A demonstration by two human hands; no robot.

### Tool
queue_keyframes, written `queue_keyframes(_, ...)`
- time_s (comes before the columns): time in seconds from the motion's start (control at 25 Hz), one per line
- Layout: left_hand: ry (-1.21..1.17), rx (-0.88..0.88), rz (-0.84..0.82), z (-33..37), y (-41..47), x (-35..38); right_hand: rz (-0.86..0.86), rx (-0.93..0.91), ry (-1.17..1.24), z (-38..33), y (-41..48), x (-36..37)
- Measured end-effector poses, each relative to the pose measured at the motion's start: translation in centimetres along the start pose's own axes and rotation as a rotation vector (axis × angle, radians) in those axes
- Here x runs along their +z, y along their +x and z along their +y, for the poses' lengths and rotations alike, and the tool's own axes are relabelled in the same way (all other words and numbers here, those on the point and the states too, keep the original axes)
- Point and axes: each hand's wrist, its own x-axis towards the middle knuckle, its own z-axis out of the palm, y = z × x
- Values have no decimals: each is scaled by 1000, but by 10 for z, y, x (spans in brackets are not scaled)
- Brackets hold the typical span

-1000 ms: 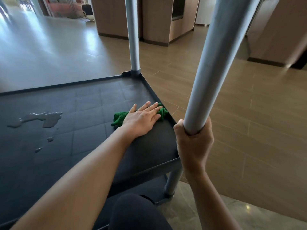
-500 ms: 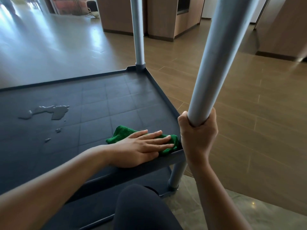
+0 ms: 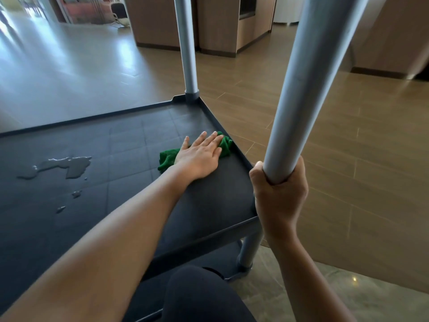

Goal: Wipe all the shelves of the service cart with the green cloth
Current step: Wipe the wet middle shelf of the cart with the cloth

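The dark grey shelf [image 3: 130,140] of the service cart fills the left half of the view. My left hand [image 3: 199,154] lies flat with straight fingers on the green cloth [image 3: 167,158], pressing it onto the shelf near the right rim. Cloth shows on both sides of the hand. My right hand [image 3: 278,198] grips the near grey post [image 3: 306,84] of the cart at the shelf's front right corner. A puddle of water [image 3: 65,167] with small drops beside it lies on the left part of the shelf.
A second grey post [image 3: 186,43] rises from the far right corner. A lower shelf [image 3: 209,259] shows beneath, with my dark-clad knee [image 3: 204,296] in front. Brown floor [image 3: 348,147] lies to the right, wooden cabinets [image 3: 218,22] behind.
My left hand has slid the cloth away from the front edge, farther back along the right rim. My right hand keeps its grip on the post.
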Motion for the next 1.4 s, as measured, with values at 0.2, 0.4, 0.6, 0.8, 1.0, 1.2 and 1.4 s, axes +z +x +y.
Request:
queue_keyframes(0.2, -1, -7, -31, 8, -4, -1, 10, -16, -10, 2, 0, 0)
queue_keyframes(0.4, -16, 362, -167, 11, -87, 6, 12, -27, 4, -1, -3, -1)
queue_keyframes(0.6, -23, 455, -208, 9, -121, 4, 3, -23, 18, -3, -3, -1)
queue_keyframes(0.8, 24, 277, -97, -3, -67, 4, -7, 15, 40, -3, -3, 0)
queue_keyframes(1.0, 6, -19, -68, -17, 7, -7, -4, 0, 31, -3, -3, 2)
queue_keyframes(1.2, 12, 39, -159, -15, 5, -9, 6, -39, 7, -1, -1, 2)
queue_keyframes(1.4, -82, 275, -308, -13, -81, -16, -15, -13, 18, -3, -3, 3)
